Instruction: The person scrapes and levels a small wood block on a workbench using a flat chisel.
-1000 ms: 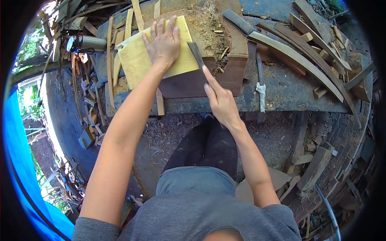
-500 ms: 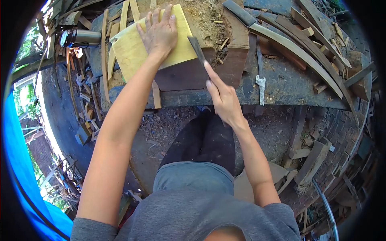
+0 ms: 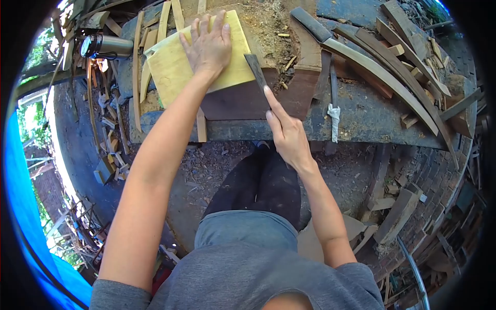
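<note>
The right grip [image 3: 290, 138] clasps a dark tool [image 3: 254, 67] at the edge of the yellow board [image 3: 170, 77] under the spread left grip [image 3: 211, 50].

Stretches the bare left arm [image 3: 150, 181] far forward, nearly straight. Lays the bare left hand [image 3: 211, 50] palm down, with slightly parted fingers [image 3: 218, 21] pointing away. Angles the bare right arm [image 3: 328, 214] forward and inward, curling the bare right hand [image 3: 292, 139] closed, with the index finger [image 3: 273, 102] extended ahead of the thumb [image 3: 272, 120].
</note>
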{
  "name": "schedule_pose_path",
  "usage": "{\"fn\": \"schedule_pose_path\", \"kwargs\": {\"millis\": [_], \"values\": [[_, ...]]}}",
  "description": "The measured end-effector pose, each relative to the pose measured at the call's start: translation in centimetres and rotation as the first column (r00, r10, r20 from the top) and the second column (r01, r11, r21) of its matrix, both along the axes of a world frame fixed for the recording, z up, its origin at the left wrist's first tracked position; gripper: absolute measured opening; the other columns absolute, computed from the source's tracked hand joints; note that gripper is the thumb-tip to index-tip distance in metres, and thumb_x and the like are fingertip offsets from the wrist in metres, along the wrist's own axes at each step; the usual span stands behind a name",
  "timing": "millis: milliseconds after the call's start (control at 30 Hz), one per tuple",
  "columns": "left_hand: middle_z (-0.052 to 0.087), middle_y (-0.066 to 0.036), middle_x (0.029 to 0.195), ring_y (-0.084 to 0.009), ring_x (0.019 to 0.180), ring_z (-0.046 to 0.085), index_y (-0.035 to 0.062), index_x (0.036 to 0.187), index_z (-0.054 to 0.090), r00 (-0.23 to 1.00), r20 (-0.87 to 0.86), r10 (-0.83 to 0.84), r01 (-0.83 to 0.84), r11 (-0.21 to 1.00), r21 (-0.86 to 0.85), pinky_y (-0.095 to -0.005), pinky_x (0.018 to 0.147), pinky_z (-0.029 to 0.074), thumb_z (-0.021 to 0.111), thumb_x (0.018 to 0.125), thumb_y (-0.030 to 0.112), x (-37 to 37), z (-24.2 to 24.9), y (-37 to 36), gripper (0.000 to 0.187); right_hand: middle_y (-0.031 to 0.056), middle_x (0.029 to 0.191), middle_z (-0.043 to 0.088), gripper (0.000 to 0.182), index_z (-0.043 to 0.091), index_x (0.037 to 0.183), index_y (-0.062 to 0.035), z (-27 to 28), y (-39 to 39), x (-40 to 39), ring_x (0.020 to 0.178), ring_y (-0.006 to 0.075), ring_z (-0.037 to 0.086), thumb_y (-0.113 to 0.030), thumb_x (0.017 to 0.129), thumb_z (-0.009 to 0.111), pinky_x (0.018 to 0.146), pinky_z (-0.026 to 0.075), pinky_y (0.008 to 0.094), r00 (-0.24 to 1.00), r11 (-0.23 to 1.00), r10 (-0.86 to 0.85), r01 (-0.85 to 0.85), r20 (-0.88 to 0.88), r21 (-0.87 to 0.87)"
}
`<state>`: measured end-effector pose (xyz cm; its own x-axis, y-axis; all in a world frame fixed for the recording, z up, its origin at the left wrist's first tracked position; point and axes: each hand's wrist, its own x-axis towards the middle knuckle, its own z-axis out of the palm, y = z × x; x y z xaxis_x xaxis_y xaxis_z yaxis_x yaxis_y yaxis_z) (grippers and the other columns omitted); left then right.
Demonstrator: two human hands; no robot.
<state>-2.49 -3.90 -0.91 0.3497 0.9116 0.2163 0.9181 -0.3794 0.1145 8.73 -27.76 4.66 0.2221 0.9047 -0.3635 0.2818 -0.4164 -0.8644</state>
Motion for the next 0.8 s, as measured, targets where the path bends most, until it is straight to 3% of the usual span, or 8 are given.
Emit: {"fn": "schedule_pose_path", "kwargs": {"millis": [100, 233, 433, 533, 667, 700, 800], "values": [[0.039, -0.004, 0.156, -0.0256, 0.149, 0.027, 0.0347, 0.152, 0.039, 0.999, 0.019, -0.039, 0.039, 0.999, 0.009, -0.0597, 0.12, 0.009, 0.03, 0.104, 0.048, 0.0, 0.1, 0.4, 0.05, 0.0234, 0.068, 0.057, 0.054, 0.038, 0.154, -0.025, -0.9, -1.6, -0.6, 0.062, 0.0384, 0.061, -0.019, 0.102, 0.05, 0.066, 0.046, 0.0462, 0.998, 0.982, -0.046, 0.051, -0.034, 0.18], [0.04, -0.004, 0.155, -0.026, 0.148, 0.027, 0.0342, 0.151, 0.04, 1.0, 0.028, -0.009, 0.009, 1.0, 0.005, -0.0601, 0.121, 0.009, 0.031, 0.104, 0.047, 0.2, 0.2, 0.0, 0.05, 0.0243, 0.068, 0.057, 0.054, 0.039, 0.153, -0.0222, 0.4, 2.6, 0.5, 0.063, 0.0394, 0.061, -0.018, 0.101, 0.05, 0.067, 0.046, 0.0464, 1.0, 1.0, 0.012, -0.012, -0.006, 0.013], [0.04, -0.004, 0.155, -0.0247, 0.148, 0.027, 0.0342, 0.152, 0.038, 1.0, -0.003, -0.009, 0.009, 1.0, 0.013, -0.059, 0.119, 0.011, 0.03, 0.105, 0.047, -0.1, -0.2, 0.2, 0.049, 0.0271, 0.072, 0.058, 0.05, 0.043, 0.151, -0.0232, -0.3, -0.4, -0.1, 0.066, 0.0425, 0.061, -0.019, 0.101, 0.05, 0.067, 0.047, 0.0468, 0.998, 0.975, -0.059, 0.059, -0.007, 0.212], [0.039, -0.003, 0.155, -0.0246, 0.147, 0.028, 0.034, 0.152, 0.038, 1.0, -0.003, -0.011, 0.011, 0.999, 0.03, -0.0586, 0.119, 0.011, 0.03, 0.105, 0.047, 0.1, 0.1, 0.0, 0.049, 0.0281, 0.074, 0.059, 0.051, 0.043, 0.151, -0.0232, 0.0, 4.0, 0.9, 0.069, 0.0434, 0.062, -0.018, 0.101, 0.05, 0.068, 0.047, 0.0466, 1.0, 0.997, -0.004, 0.002, 0.028, 0.078], [0.04, -0.004, 0.154, -0.0249, 0.147, 0.029, 0.0337, 0.151, 0.039, 1.0, -0.003, -0.001, 0.001, 1.0, -0.001, -0.059, 0.119, 0.011, 0.03, 0.105, 0.046, 0.0, 0.0, 0.2, 0.049, 0.028, 0.074, 0.059, 0.053, 0.041, 0.152, -0.0221, 0.3, 1.1, 0.6, 0.068, 0.0425, 0.062, -0.016, 0.1, 0.05, 0.069, 0.047, 0.046, 1.0, 0.994, -0.012, 0.011, 0.002, 0.109], [0.04, -0.004, 0.154, -0.0248, 0.147, 0.028, 0.0338, 0.151, 0.039, 1.0, 0.009, -0.015, 0.015, 1.0, 0.016, -0.0589, 0.119, 0.011, 0.03, 0.105, 0.047, 0.1, -0.1, 0.4, 0.049, 0.0277, 0.073, 0.059, 0.053, 0.04, 0.152, -0.0216, 0.4, 0.2, 0.2, 0.067, 0.0413, 0.063, -0.016, 0.1, 0.051, 0.068, 0.047, 0.046, 0.999, 0.98, -0.035, 0.034, 0.0, 0.197], [0.04, -0.004, 0.154, -0.0248, 0.147, 0.028, 0.0339, 0.152, 0.038, 1.0, 0.021, -0.016, 0.016, 1.0, 0.011, -0.0589, 0.119, 0.011, 0.03, 0.105, 0.047, -0.1, -0.1, -0.2, 0.05, 0.0275, 0.071, 0.058, 0.053, 0.04, 0.152, -0.0214, 0.7, 0.9, 0.9, 0.065, 0.041, 0.062, -0.016, 0.101, 0.05, 0.068, 0.047, 0.0461, 1.0, 0.997, 0.011, -0.011, 0.005, 0.079]]}}
